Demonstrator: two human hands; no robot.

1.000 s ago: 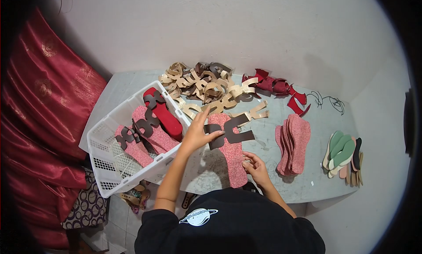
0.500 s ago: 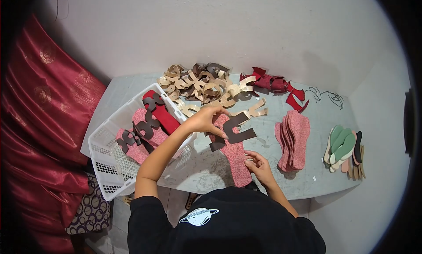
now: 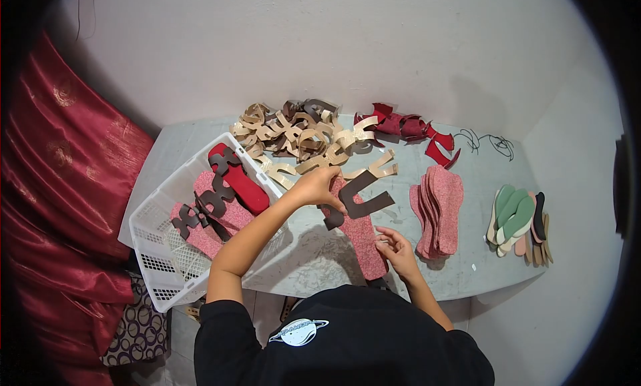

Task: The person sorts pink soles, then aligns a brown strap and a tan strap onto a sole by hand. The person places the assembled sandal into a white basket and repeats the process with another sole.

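Observation:
My left hand (image 3: 316, 186) grips the upper end of a pink patterned shoe sole (image 3: 362, 242), its thumb pressing on a dark brown H-shaped sandal strap (image 3: 366, 206). The strap lies across the sole with its arms sticking out to the right. Beside the sole's lower right edge is my right hand (image 3: 397, 252), fingers loosely curled and apart; whether a fingertip touches the edge is hard to see. Just behind the strap lies a beige strap piece (image 3: 374, 169). A stack of similar pink soles (image 3: 441, 212) stands to the right.
A white plastic basket (image 3: 150, 269) on the left holds pink and red soles with brown straps. Along the back lie a heap of beige and brown straps (image 3: 294, 136), red straps (image 3: 404, 126) and black cord (image 3: 484, 144). Green, black and tan soles (image 3: 514, 216) sit far right.
The strap's lower left end now curls under near my left thumb. My right fingers have opened slightly beside the sole's edge. The whole view has shifted a little.

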